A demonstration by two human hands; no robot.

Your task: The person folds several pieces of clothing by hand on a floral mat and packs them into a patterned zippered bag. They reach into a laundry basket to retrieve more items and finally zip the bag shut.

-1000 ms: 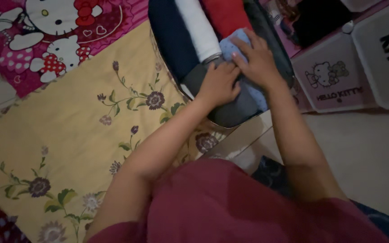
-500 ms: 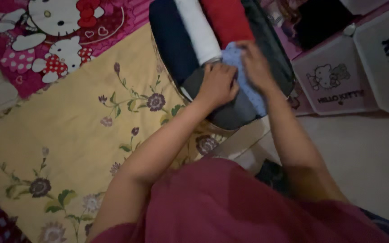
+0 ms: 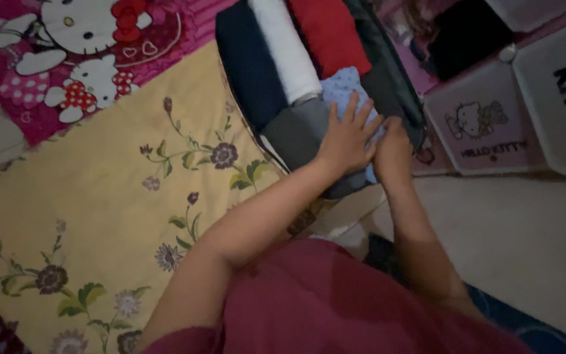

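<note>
Bedding: a yellow sheet with purple flowers and green leaves [image 3: 99, 196] covers the left half of the view; a pink cartoon-cat blanket [image 3: 86, 46] lies past its far edge.
Storage drawers: white and pink plastic drawers with cartoon-cat pictures [image 3: 486, 124] stand at the right, on a pale floor [image 3: 532, 236].
Bag: an open dark bag [image 3: 397, 85] lies at the top centre, half on the sheet, packed with rolled clothes set side by side.
Rolls in the bag: a navy roll [image 3: 247, 59] at the left, a white roll [image 3: 286, 46] beside it, a red roll [image 3: 329, 33] next, and a grey roll [image 3: 296, 131] at the near end.
Blue cloth: a light blue dotted cloth [image 3: 342, 88] sits in the bag between the grey roll and the bag's right wall, just below the red roll.
Left hand: the left hand [image 3: 348, 141] lies flat with spread fingers, pressing down on the blue cloth and the edge of the grey roll.
Right hand: the right hand [image 3: 393, 149] touches the left one, fingers curled down at the cloth's right edge; whether it grips cloth I cannot tell.
Handling: the cloth looks soft, light and limp, likely to unroll if let go; best held with a flat palm on top and fingers tucked under its edge.
</note>
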